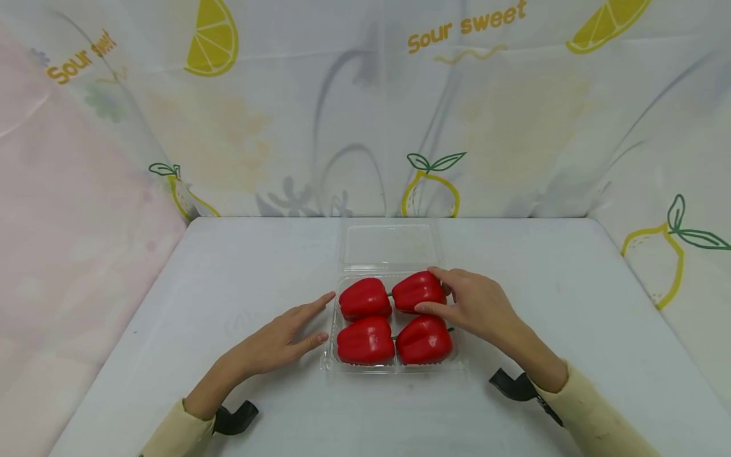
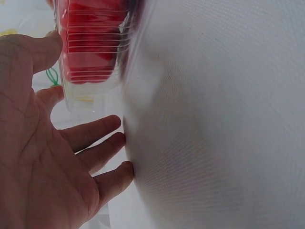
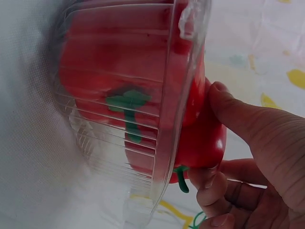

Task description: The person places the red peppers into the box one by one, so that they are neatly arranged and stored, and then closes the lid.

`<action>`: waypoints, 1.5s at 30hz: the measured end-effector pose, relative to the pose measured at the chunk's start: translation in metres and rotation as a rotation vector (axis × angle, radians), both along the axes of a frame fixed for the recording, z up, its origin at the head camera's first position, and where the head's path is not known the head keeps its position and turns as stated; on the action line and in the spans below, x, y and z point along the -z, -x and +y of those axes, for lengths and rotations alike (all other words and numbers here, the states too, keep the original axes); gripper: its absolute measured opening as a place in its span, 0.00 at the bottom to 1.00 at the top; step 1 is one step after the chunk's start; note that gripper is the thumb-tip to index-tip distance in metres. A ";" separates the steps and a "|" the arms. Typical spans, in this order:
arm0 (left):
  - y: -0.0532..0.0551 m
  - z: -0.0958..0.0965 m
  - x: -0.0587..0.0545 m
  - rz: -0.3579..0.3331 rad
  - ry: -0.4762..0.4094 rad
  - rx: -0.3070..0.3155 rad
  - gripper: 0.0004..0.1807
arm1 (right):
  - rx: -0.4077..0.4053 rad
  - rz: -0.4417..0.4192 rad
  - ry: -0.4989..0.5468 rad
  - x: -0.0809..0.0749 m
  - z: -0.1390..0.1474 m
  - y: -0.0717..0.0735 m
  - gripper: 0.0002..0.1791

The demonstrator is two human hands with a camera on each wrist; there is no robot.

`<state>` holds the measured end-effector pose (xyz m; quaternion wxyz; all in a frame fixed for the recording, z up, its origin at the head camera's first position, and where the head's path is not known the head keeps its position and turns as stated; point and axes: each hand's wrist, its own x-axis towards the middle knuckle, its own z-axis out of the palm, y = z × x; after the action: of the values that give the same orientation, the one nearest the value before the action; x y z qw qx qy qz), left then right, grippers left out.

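Right hand [image 1: 476, 304] pinches far-right pepper [image 1: 419, 291] in clear tray [image 1: 394, 367]. Left hand [image 1: 285, 339] open, flat on table [image 1: 228, 285] beside tray. Best steady the tray, seat pepper squarely.

The person's two hands are bare, with no gloves, rings or watch in view. The left hand [image 1: 283, 339] and the right hand [image 1: 478, 307] each come out of a long sleeve of pale cream-yellow cloth, plain and without print; the left sleeve [image 1: 177, 435] ends in a close cuff at the wrist, as does the right sleeve [image 1: 588, 416]. Under each wrist sits a black curved mount: the left mount [image 1: 235, 417] shows as a hook shape, the right mount [image 1: 516, 385] as a dark bracket with a thin black strap running back along the cuff. The fingernails are short and unpainted.
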<state>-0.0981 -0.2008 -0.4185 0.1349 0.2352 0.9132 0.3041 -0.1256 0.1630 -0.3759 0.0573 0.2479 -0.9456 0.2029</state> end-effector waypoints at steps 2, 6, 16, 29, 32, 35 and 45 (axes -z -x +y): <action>0.000 0.000 0.000 0.001 0.003 -0.001 0.40 | 0.000 0.000 -0.002 0.000 0.000 0.000 0.36; 0.000 0.000 -0.001 0.005 0.003 0.000 0.40 | -0.005 0.010 -0.009 0.000 -0.001 0.001 0.35; 0.000 0.000 0.001 0.003 -0.005 -0.001 0.40 | -0.005 0.023 -0.008 0.004 -0.001 0.000 0.35; 0.002 -0.001 0.002 0.009 -0.018 0.019 0.39 | -0.018 -0.014 0.021 0.009 -0.002 0.001 0.35; 0.002 -0.001 0.002 0.007 -0.016 0.018 0.40 | -0.034 -0.018 0.026 0.010 -0.002 0.002 0.35; 0.002 -0.001 0.001 0.002 -0.018 0.017 0.39 | -0.048 -0.011 0.024 0.009 -0.001 0.003 0.36; 0.001 -0.001 0.000 0.005 -0.010 0.019 0.39 | -0.057 -0.034 0.021 0.010 0.000 0.006 0.35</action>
<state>-0.0995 -0.2013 -0.4180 0.1342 0.2455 0.9098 0.3066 -0.1314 0.1626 -0.3860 0.0378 0.2707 -0.9368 0.2186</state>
